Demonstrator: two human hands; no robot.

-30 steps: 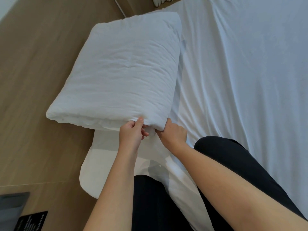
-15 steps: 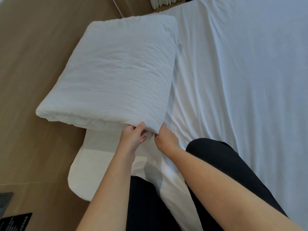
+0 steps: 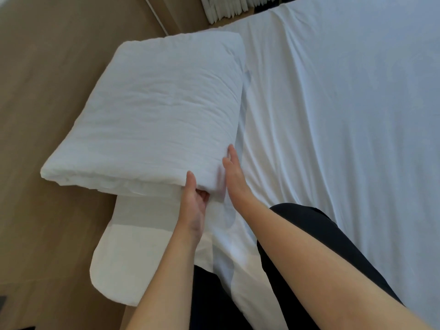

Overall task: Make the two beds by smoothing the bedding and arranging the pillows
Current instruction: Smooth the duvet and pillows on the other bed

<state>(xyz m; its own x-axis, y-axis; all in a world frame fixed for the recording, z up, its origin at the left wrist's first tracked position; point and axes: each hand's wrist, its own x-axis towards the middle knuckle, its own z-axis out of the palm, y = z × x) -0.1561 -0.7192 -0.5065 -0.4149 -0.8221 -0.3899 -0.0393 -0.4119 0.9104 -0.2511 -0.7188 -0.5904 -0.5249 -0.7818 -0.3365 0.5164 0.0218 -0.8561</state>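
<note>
A single white pillow [image 3: 157, 110] is seen lifted above a wood-toned panel [image 3: 47, 91], with its near right corner held at the hands. The left hand [image 3: 194, 206] is placed under that corner: the thumb is laid on the top face and the fingers are curled beneath, so the corner is pinched between them. Just to the right, the right hand [image 3: 234, 175] is held flat and open, fingers together and extended, its palm pressed against the pillow's right side edge; nothing is gripped by it. The bulk of the pillow is spread up and to the left of both hands, beyond the fingertips.

One pillow is counted, two bare hands, and one loose flat white cover [image 3: 133, 253], which hangs below the pillow, down and left of the left wrist. One bed sheet [image 3: 345, 139] is seen, lying wrinkled to the right of the right hand.

The pillow's long axis is run from the gripped near end away from the person toward the upper right of the view, with the far short end pointed at the top of the bed. Its top face is tilted slightly, the left edge being lower. Dark trousers [image 3: 309, 234] are visible under the forearms.
</note>
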